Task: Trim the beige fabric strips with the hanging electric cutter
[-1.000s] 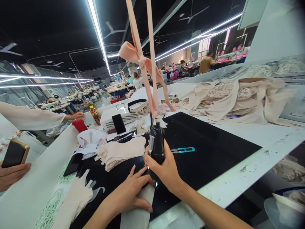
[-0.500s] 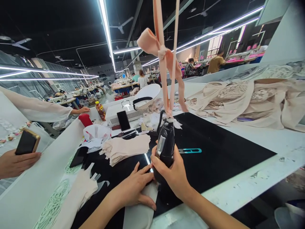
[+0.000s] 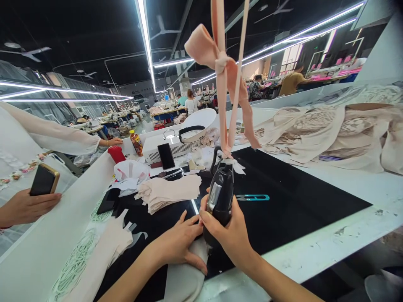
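My right hand (image 3: 229, 233) is closed round a black hand-held tool (image 3: 220, 197) that hangs from pink fabric straps (image 3: 225, 84) tied in a bow overhead. Its lower tip touches a pale fabric piece (image 3: 185, 281) lying on the black mat (image 3: 283, 201). My left hand (image 3: 178, 243) lies flat on that fabric piece, fingers spread, right beside the tool. A stack of beige cut pieces (image 3: 168, 191) sits just beyond my hands.
Teal thread snips (image 3: 253, 197) lie on the mat to the right. Beige lace garments (image 3: 330, 130) are heaped at the back right. A phone (image 3: 166, 156) leans on a white box. At left, another person's hand (image 3: 25, 205) holds a phone (image 3: 44, 179).
The view has shifted a little, so the table and tool appear further right. The tool leans slightly more. Both hands keep their hold on tool and fabric.
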Action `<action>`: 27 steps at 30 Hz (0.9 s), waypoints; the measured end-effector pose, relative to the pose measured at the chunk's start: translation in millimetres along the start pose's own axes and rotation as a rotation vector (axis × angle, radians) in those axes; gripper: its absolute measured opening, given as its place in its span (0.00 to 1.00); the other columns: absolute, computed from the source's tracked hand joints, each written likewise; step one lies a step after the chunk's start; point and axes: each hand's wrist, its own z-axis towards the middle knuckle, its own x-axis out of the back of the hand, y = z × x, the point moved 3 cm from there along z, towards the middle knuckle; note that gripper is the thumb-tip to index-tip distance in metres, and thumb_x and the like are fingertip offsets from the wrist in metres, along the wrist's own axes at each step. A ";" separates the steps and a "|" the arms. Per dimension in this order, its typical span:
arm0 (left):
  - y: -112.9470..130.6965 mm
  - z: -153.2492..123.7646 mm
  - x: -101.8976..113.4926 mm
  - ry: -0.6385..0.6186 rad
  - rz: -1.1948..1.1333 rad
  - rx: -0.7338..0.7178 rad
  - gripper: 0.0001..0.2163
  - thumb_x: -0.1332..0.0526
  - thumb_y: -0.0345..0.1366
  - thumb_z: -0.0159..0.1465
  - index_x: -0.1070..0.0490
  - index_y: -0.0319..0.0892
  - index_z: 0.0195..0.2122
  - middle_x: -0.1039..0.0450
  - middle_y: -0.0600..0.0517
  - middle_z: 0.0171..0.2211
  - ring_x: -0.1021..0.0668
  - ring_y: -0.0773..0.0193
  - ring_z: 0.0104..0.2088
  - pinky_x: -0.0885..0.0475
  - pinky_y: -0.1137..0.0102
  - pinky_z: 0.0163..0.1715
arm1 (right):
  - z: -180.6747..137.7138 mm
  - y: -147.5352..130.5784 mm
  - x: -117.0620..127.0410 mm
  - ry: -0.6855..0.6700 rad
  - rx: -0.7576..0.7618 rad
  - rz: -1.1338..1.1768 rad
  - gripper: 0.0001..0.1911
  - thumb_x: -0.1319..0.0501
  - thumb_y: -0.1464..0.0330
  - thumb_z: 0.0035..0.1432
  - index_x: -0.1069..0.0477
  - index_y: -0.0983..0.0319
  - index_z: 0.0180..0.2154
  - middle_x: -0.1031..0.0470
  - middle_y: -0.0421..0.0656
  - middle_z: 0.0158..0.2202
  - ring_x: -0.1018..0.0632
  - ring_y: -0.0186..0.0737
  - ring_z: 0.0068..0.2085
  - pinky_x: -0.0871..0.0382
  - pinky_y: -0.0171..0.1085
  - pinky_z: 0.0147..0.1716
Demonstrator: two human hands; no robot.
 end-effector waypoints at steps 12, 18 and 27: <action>-5.4 1.7 0.3 -0.024 -0.014 -0.024 0.60 0.16 0.52 0.48 0.48 0.52 0.78 0.50 0.36 0.77 0.42 0.30 0.75 0.45 0.33 0.71 | -7.1 -5.2 -5.3 -0.020 0.000 0.083 0.16 0.29 0.66 0.53 0.29 0.57 0.42 0.22 0.36 0.30 0.24 0.35 0.26 0.21 0.35 0.30; 0.1 -0.8 0.6 -0.002 -0.006 -0.041 0.57 0.16 0.46 0.50 0.46 0.53 0.77 0.46 0.37 0.76 0.41 0.34 0.75 0.41 0.35 0.70 | -10.8 -5.5 -6.2 -0.011 0.025 0.030 0.13 0.30 0.67 0.53 0.28 0.57 0.41 0.21 0.37 0.30 0.23 0.37 0.26 0.22 0.37 0.29; -0.4 -13.9 -2.0 0.071 0.060 -0.002 0.56 0.15 0.44 0.50 0.44 0.50 0.76 0.43 0.37 0.75 0.43 0.34 0.76 0.53 0.28 0.71 | -8.3 -5.9 -2.8 0.005 0.014 0.026 0.16 0.28 0.66 0.53 0.29 0.57 0.43 0.21 0.38 0.31 0.22 0.38 0.27 0.21 0.38 0.30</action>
